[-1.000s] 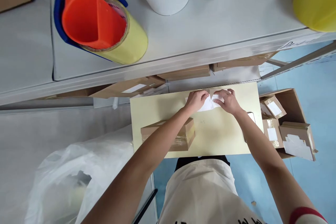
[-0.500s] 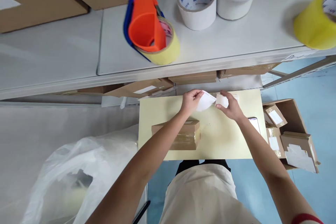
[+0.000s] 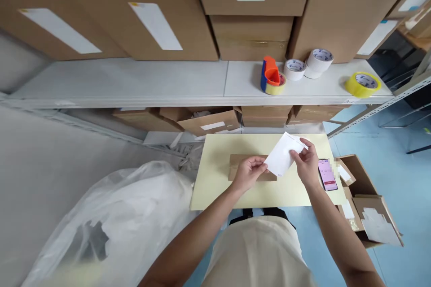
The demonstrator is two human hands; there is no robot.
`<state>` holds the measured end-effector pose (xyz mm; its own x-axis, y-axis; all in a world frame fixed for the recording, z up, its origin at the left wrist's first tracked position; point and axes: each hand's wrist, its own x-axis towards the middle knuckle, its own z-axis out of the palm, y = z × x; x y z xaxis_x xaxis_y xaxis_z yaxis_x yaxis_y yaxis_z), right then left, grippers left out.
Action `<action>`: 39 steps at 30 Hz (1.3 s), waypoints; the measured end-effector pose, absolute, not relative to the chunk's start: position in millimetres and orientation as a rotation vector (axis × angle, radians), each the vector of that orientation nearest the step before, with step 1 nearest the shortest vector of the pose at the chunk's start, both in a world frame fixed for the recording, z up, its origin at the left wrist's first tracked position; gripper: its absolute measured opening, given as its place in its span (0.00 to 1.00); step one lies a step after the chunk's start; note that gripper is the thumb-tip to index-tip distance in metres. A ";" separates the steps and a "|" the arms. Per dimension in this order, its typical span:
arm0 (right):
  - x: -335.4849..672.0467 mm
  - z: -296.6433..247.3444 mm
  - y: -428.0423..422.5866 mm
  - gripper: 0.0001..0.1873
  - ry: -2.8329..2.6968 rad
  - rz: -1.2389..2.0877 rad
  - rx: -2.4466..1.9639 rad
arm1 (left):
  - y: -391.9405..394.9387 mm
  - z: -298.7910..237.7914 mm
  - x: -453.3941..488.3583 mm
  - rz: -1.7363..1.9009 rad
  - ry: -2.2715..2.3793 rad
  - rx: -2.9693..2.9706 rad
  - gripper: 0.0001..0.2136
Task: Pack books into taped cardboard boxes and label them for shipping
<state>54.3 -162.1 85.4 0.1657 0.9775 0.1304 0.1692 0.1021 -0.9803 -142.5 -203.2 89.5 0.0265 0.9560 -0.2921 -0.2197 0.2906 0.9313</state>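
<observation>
A white paper label [image 3: 282, 157] is stretched at a tilt between my two hands, over the table. My left hand [image 3: 249, 172] pinches its lower left corner between thumb and fingers. At the upper right edge, my right hand [image 3: 305, 161] grips it with the thumb on top. Beneath the label and my left hand lies a closed cardboard box [image 3: 237, 161] with clear tape, partly hidden by them. A phone [image 3: 327, 175] with a lit pink screen lies to the right of my right hand, on the pale yellow table [image 3: 212, 188].
Above the table runs a grey shelf [image 3: 168, 80] with large cartons [image 3: 249, 36], an orange and blue tape dispenser [image 3: 271, 74], white tape rolls [image 3: 295, 70] and a yellow roll [image 3: 362, 85]. An open carton [image 3: 365, 179] of small boxes stands right; a plastic bag [image 3: 134, 215] bulges left.
My hands have brought the label nearer to my body, and it now lies flatter and wider between them. My view has lifted, showing more of the shelf and the whole phone.
</observation>
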 end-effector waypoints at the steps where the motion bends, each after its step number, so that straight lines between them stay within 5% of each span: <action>1: 46.3 89.4 -173.4 0.29 -1.304 0.784 -1.335 | -214.9 90.7 -147.7 1.122 1.183 0.802 0.18; 5: 11.5 110.6 -223.6 0.21 -1.680 0.303 -1.260 | -251.8 97.5 -165.8 1.247 1.219 0.749 0.18; 9: -21.9 128.0 -266.0 0.09 -2.072 0.284 -0.967 | -282.1 109.6 -178.9 1.316 1.151 0.734 0.17; 13: -36.7 133.5 -282.0 0.09 -2.119 0.265 -0.949 | -304.1 121.8 -181.7 1.375 1.074 0.715 0.17; 39: 19.2 136.9 -252.4 0.05 -1.965 0.846 -0.822 | -303.6 128.2 -124.4 1.477 1.320 1.155 0.16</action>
